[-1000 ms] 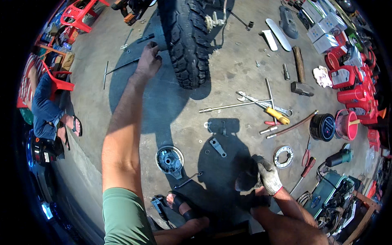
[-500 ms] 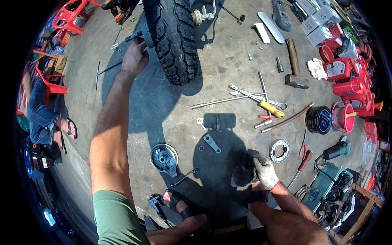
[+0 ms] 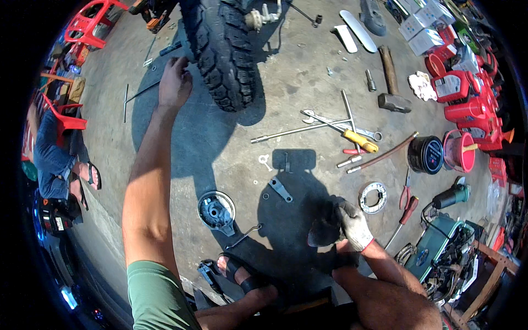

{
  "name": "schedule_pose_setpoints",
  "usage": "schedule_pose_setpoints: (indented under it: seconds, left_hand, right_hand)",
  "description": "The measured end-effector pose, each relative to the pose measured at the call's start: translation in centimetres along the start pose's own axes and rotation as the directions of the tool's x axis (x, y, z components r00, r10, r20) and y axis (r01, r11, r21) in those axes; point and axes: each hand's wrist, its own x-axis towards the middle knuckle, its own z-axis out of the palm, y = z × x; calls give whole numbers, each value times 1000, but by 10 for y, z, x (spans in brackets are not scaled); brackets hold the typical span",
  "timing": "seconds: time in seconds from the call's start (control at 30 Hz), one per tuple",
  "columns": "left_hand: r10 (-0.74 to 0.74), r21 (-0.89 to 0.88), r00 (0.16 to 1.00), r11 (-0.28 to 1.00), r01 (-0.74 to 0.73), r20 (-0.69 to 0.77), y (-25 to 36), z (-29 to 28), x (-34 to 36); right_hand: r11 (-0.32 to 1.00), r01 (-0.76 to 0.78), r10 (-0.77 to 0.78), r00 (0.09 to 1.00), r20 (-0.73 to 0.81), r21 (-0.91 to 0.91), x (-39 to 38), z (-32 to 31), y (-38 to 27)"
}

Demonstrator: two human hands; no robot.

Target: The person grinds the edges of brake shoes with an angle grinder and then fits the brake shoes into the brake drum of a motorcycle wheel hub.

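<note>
My bare left hand (image 3: 176,82) hovers over the floor just left of a knobbly black tyre (image 3: 225,60), fingers loosely apart and nothing visible in them. A short dark cylinder (image 3: 170,48) lies just beyond it. My right hand (image 3: 356,224), in a whitish glove, is closed on a dark, soft-looking cloth (image 3: 324,225) above the ground beside my right foot; its exact kind is lost in shadow. Between my arms lie a round metal brake plate (image 3: 216,213), a small wrench (image 3: 243,236) and a flat metal lever (image 3: 281,189). A metal ring (image 3: 373,197) sits beyond the gloved hand.
To the right are a T-handle wrench (image 3: 300,131), a yellow-handled screwdriver (image 3: 360,141), a hammer (image 3: 394,102), a black tub (image 3: 425,155), pliers (image 3: 405,195) and an angle grinder (image 3: 452,196). A seated person's legs (image 3: 55,154) and red chairs (image 3: 91,25) are at left.
My left hand has drawn back slightly from the wheel's side and the dark cylinder. My right hand keeps its hold on the dark cloth. The whole view has shifted a little.
</note>
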Motion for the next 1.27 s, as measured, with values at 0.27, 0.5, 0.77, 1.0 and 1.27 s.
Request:
schedule_pose_setpoints:
  seconds: [0.27,0.5,0.77,1.0,1.27]
  left_hand:
    - [-507,-318,733,677,664,453,108,-16,-174]
    - [-29,-178,176,-233,956,984,281,-10,-302]
    - [-386,-484,447,1,875,807,339,13,-327]
    - [-467,-556,430,-172,813,773,384,4,-339]
    - [-368,-647,561,-169,744,742,413,-10,-367]
  right_hand:
    - [908,-106,68,992,106,405,0,-17,-24]
    - [464,-396,147,916,372,793,4,-1,-32]
    - [964,10,-90,952,-292,-266,-4,-9,3]
    - [849,421,-243,848,471,-320,-69,-24,-35]
    - [870,347,-167,876,453,-350,-83,-37,-54]
